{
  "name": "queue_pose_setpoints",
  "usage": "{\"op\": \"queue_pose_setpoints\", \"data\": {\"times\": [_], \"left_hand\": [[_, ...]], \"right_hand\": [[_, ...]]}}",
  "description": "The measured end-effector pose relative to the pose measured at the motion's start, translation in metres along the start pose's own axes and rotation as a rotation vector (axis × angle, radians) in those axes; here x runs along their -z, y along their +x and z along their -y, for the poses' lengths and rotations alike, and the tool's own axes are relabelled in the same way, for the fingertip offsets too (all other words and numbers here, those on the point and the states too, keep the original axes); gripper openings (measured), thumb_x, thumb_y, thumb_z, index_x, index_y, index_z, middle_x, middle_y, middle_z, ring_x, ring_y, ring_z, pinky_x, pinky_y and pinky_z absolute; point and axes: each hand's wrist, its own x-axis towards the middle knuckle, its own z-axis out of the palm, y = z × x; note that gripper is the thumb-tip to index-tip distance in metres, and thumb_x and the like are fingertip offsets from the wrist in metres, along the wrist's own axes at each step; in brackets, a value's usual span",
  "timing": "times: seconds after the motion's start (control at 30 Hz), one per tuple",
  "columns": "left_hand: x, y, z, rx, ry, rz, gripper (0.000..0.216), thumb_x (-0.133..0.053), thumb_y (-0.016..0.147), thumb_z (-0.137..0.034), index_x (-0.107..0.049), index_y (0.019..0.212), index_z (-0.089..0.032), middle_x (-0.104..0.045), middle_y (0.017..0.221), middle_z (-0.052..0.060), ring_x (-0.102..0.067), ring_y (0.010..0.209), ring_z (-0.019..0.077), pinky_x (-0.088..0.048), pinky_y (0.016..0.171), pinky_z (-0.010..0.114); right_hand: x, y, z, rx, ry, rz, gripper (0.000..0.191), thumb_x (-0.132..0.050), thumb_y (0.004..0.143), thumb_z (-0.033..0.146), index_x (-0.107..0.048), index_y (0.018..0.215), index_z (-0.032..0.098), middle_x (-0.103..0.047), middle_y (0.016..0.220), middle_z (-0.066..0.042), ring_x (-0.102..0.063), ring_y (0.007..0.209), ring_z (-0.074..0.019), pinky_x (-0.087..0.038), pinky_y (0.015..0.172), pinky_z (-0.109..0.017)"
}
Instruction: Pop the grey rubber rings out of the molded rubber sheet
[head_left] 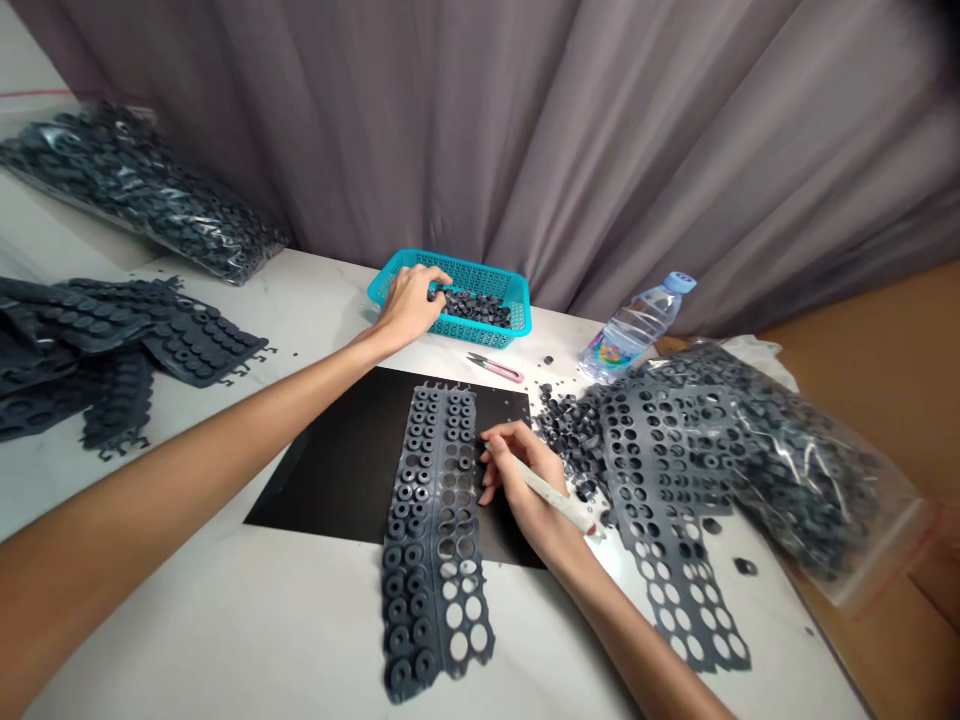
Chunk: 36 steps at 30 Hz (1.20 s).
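A long dark grey rubber sheet of moulded rings lies across a black mat in front of me; its right column has several rings punched out. My right hand rests at the sheet's right edge, fingers closed around a white pen-like tool. My left hand reaches to the turquoise basket at the back, fingers pinched over the loose dark rings inside it; whether they hold anything I cannot make out.
Pink snips lie by the basket. A water bottle, loose rings, emptied sheets and a bag of rings sit to the right. More sheets and another bag lie left. Grey curtain behind.
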Motion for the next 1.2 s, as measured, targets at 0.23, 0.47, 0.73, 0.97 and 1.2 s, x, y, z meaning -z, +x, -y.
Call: {"op": "queue_pose_setpoints", "data": {"times": [0.23, 0.47, 0.73, 0.97, 1.2], "left_hand": [[0.021, -0.12, -0.049, -0.256, -0.238, 0.27, 0.009, -0.06, 0.098, -0.023, -0.067, 0.103, -0.022, -0.067, 0.105, 0.004, -0.064, 0.101, 0.0222, -0.051, 0.095, 0.039], [0.019, -0.169, -0.045, -0.298, -0.165, 0.421, 0.016, -0.06, 0.099, -0.023, -0.065, 0.114, -0.025, -0.066, 0.114, 0.004, -0.065, 0.109, 0.024, -0.052, 0.099, 0.044], [0.016, -0.175, -0.044, -0.31, -0.097, 0.403, 0.025, -0.059, 0.099, -0.025, -0.062, 0.124, -0.025, -0.062, 0.122, 0.007, -0.062, 0.117, 0.0263, -0.051, 0.104, 0.046], [0.018, -0.181, -0.049, -0.285, -0.082, 0.414, 0.03, -0.06, 0.097, -0.024, -0.06, 0.128, -0.023, -0.062, 0.123, 0.007, -0.061, 0.117, 0.0261, -0.051, 0.103, 0.045], [0.019, -0.18, -0.049, -0.279, -0.096, 0.422, 0.028, -0.061, 0.097, -0.024, -0.061, 0.126, -0.023, -0.063, 0.121, 0.006, -0.061, 0.114, 0.0249, -0.05, 0.102, 0.043]], "right_hand": [[0.001, 0.0, -0.004, -0.021, 0.106, 0.039, 0.029, -0.067, 0.097, 0.048, -0.062, 0.106, 0.021, -0.067, 0.073, 0.002, -0.065, 0.05, -0.0135, -0.054, 0.047, -0.023], [0.0, -0.002, 0.004, -0.049, 0.079, 0.04, 0.018, -0.068, 0.094, 0.036, -0.061, 0.089, 0.02, -0.066, 0.068, 0.001, -0.062, 0.05, -0.0132, -0.053, 0.047, -0.023], [0.001, -0.001, 0.011, -0.06, 0.116, 0.083, 0.012, -0.066, 0.092, 0.029, -0.061, 0.087, 0.02, -0.065, 0.064, 0.002, -0.061, 0.048, -0.0128, -0.052, 0.05, -0.023], [0.002, -0.001, 0.008, -0.065, 0.118, 0.092, 0.012, -0.066, 0.093, 0.029, -0.06, 0.087, 0.019, -0.066, 0.067, 0.002, -0.061, 0.049, -0.0126, -0.052, 0.049, -0.023], [0.001, 0.0, 0.005, -0.075, 0.114, 0.094, 0.01, -0.064, 0.092, 0.027, -0.06, 0.087, 0.02, -0.068, 0.07, 0.001, -0.06, 0.048, -0.0117, -0.052, 0.048, -0.023]]}}
